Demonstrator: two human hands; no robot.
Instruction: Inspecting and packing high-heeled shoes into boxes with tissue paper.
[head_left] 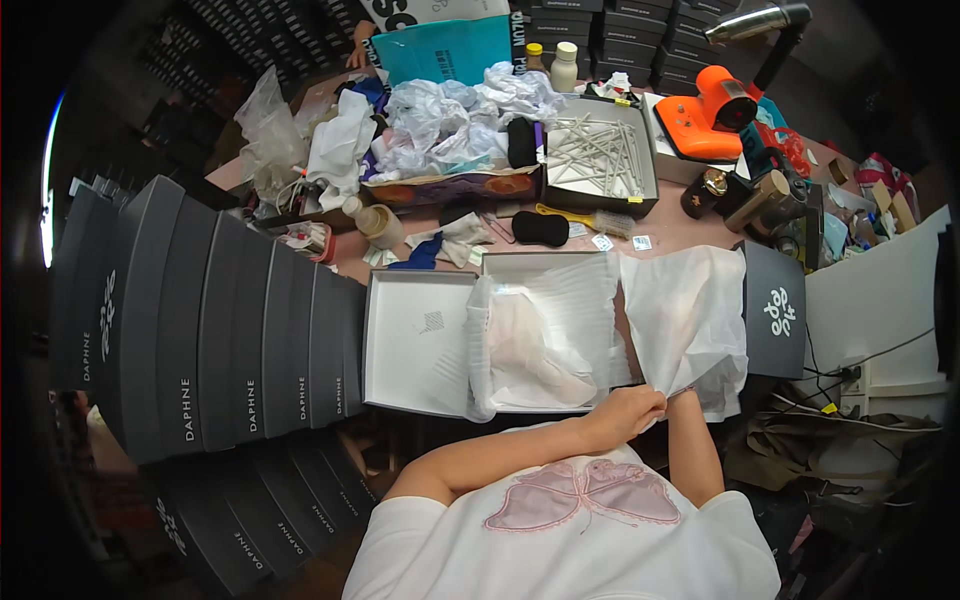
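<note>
My left hand (638, 408) is closed on the lower edge of a white translucent bag (690, 300). A faint pinkish shape shows through that bag. My right hand (682, 402) reaches into the bag's opening or behind its edge, and its fingers are hidden. To the left stands an open shoebox (500, 264) lined with ribbed white packing sheet (594, 300). In it lies a pale pink item (535, 340) under thin white wrapping, its kind not clear. The dark-edged box lid (418, 340) lies inside up beside it, partly under the packing sheet.
Dark shoeboxes (225, 330) are stacked along the left; another dark box (775, 310) sits right of the bag. Behind are a box of white sticks (600, 150), crumpled white paper (440, 120), a brush (610, 222), a black pad (540, 228) and an orange tape dispenser (705, 120).
</note>
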